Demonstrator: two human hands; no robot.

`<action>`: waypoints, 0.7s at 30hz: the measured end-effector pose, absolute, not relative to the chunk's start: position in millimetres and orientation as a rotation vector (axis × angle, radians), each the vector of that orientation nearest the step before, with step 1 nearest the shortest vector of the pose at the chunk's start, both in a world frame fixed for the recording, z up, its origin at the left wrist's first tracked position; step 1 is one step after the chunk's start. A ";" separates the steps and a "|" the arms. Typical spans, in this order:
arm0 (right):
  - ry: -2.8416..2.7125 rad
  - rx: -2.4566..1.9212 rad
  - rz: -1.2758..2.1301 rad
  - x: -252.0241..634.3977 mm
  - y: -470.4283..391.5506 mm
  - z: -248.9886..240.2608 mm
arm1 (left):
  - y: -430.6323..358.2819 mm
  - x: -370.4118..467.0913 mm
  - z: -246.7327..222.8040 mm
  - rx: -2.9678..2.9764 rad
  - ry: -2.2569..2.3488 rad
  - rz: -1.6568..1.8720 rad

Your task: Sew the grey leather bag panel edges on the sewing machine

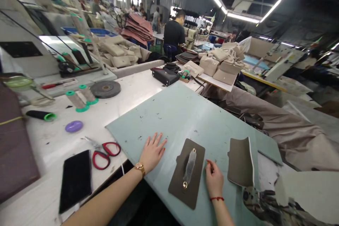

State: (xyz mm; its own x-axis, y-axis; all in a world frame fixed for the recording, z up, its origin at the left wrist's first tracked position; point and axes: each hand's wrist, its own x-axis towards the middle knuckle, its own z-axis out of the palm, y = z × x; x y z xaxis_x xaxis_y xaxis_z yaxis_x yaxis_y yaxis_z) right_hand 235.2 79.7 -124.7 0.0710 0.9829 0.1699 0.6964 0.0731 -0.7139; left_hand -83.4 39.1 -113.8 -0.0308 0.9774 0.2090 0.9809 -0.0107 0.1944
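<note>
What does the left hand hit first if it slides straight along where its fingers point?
Probably nothing close: the left hand lies flat on the green board, fingers aimed up-right across bare surface, passing left of the brown leather panel.

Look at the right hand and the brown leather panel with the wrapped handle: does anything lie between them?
Nothing visible does. The right hand rests on the green board just right of the brown leather panel, with only bare board between. The left hand lies flat to the panel's left.
</note>
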 end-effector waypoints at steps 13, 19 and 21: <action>-1.738 -1.700 0.500 237.4 81.1 -126.0 | 48.2 -87.4 -115.5 -2.236 -2.165 -0.516; -1.764 -1.712 0.506 238.7 82.1 -129.0 | 50.5 -88.5 -111.6 -2.232 -2.187 -0.517; -1.775 -1.718 0.498 239.3 82.3 -130.2 | 50.8 -87.9 -111.4 -2.231 -2.199 -0.528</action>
